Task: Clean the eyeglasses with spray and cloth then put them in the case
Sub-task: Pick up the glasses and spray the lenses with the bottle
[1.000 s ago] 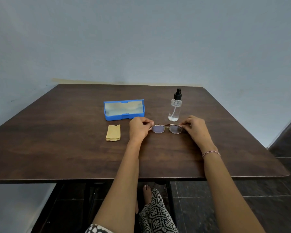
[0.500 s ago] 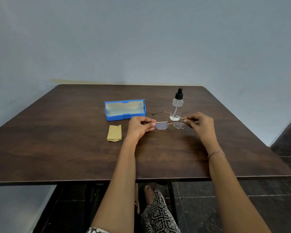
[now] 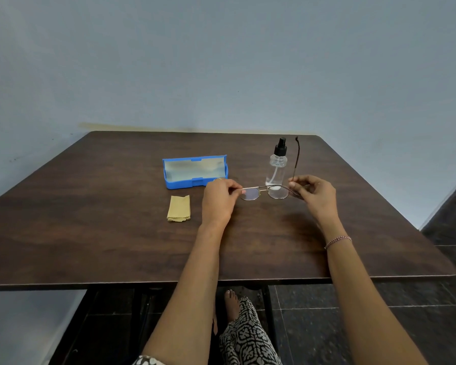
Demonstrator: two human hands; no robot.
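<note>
The glasses (image 3: 263,192) are held between both hands over the middle of the worktop (image 3: 90,219), lenses side by side and facing roughly down towards the person; whether the lower rims touch the wood cannot be told. The left hand (image 3: 219,201) pinches the left end of the frame between thumb and fingertips, the other fingers curled in. The right hand (image 3: 317,193) pinches the right end at the hinge. From there one temple arm stands unfolded, pointing away from the person and showing just right of the bottle (image 3: 277,167). The bottle is clear with a black spray head, upright just behind the glasses, and partly seen through the right lens. Left of it, behind the left hand, the blue case (image 3: 184,184) lies open with its pale lining showing. The folded yellow cloth (image 3: 179,208) lies flat just in front of the case and near the left hand, apart from both. A beaded bracelet (image 3: 337,241) circles the right wrist. Below the worktop's near edge a bare foot (image 3: 231,302) and patterned trousers (image 3: 248,338) show over dark floor tiles.
</note>
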